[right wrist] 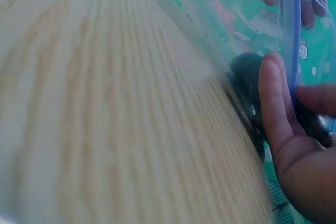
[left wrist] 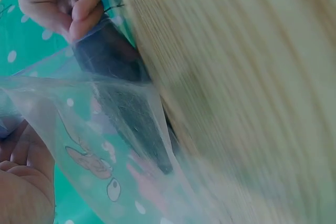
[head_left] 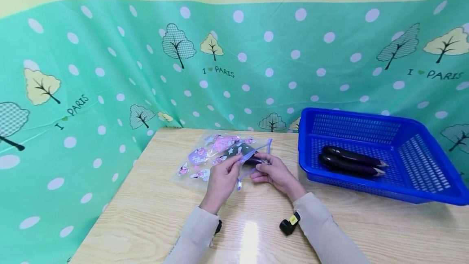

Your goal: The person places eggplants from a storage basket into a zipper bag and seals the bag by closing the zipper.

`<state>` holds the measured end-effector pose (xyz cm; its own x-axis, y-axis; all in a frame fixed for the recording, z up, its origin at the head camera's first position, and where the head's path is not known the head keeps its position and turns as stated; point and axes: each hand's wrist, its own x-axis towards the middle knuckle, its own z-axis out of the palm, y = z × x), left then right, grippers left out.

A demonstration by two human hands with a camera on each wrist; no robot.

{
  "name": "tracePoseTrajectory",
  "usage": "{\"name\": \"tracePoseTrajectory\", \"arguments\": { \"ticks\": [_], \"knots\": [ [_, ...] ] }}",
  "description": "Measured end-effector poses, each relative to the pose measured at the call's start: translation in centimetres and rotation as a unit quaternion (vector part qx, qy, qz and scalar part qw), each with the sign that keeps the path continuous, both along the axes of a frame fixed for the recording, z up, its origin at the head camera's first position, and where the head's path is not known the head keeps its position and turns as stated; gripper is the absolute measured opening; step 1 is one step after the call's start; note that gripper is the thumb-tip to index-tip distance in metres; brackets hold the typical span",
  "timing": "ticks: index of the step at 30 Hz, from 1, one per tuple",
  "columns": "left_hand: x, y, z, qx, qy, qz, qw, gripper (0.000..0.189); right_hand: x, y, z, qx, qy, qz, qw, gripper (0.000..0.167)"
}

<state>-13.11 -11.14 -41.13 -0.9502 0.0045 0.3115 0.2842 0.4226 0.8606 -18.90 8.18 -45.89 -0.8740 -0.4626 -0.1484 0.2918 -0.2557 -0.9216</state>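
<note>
- 1 eggplant (head_left: 253,161) is in my right hand (head_left: 275,172), fingers curled on its stem end; the rest points away to my left, inside the clear bag (head_left: 199,158).
- My left hand (head_left: 222,176) pinches the bag's zip strip (head_left: 246,157), just beside the eggplant.
- I'd judge the eggplant firm, smooth, rather slippery and easily bruised, with modest weight; the stem end looks the surest hold.
- The bag seems light and floppy, best held by its stiffer strip.
- 2 other eggplants (head_left: 349,165) lie in the blue basket (head_left: 351,182), right of my right hand.
</note>
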Motion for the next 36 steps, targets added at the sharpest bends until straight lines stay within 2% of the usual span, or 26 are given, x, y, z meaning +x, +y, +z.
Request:
{"name": "tracePoseTrajectory", "arguments": {
  "ticks": [4,8,12,15,18,21,25,27,28,31,32,36],
  "knots": [
    [0.0,0.1,-0.1,0.000,-0.009,0.000,1.0000,0.027,-0.1,-0.6,-0.3,0.093,0.018,-0.050,0.9942,0.052],
    [0.1,0.2,-0.1,0.003,-0.014,-0.003,0.9999,0.027,0.1,-1.3,0.0,0.173,0.035,-0.098,0.9794,0.051],
    [0.1,0.2,0.1,0.002,-0.014,-0.003,0.9999,0.027,0.3,-1.6,0.5,0.208,0.046,-0.126,0.9688,0.050],
    [0.1,0.3,0.2,0.001,-0.014,-0.003,0.9999,0.027,0.3,-1.5,0.8,0.231,0.072,-0.134,0.9609,0.050],
    [0.1,0.3,0.2,0.001,-0.013,-0.006,0.9999,0.027,0.3,-1.3,0.9,0.270,0.111,-0.141,0.9460,0.050],
    [0.1,0.3,0.1,0.007,-0.017,-0.010,0.9998,0.027,0.4,-1.1,1.2,0.334,0.153,-0.150,0.9181,0.048],
    [0.2,0.2,0.0,0.015,-0.023,-0.011,0.9996,0.027,0.8,-0.7,2.3,0.443,0.228,-0.168,0.8508,0.043],
    [0.3,0.1,0.0,0.017,-0.024,-0.010,0.9995,0.027,1.2,-0.6,3.3,0.478,0.253,-0.171,0.8237,0.042],
    [0.3,0.1,0.0,0.017,-0.025,-0.009,0.9995,0.027,1.5,-0.5,3.8,0.489,0.264,-0.167,0.8140,0.042],
    [0.3,0.2,0.1,0.018,-0.035,-0.008,0.9992,0.028,2.6,-0.2,5.8,0.494,0.282,-0.139,0.8105,0.040],
    [0.3,0.2,0.0,0.020,-0.040,-0.009,0.9990,0.028,3.0,0.0,6.6,0.491,0.284,-0.125,0.8140,0.039],
    [0.3,0.2,0.0,0.021,-0.046,-0.012,0.9986,0.027,4.5,1.8,10.1,0.450,0.292,-0.060,0.8417,0.036]
  ]
}}
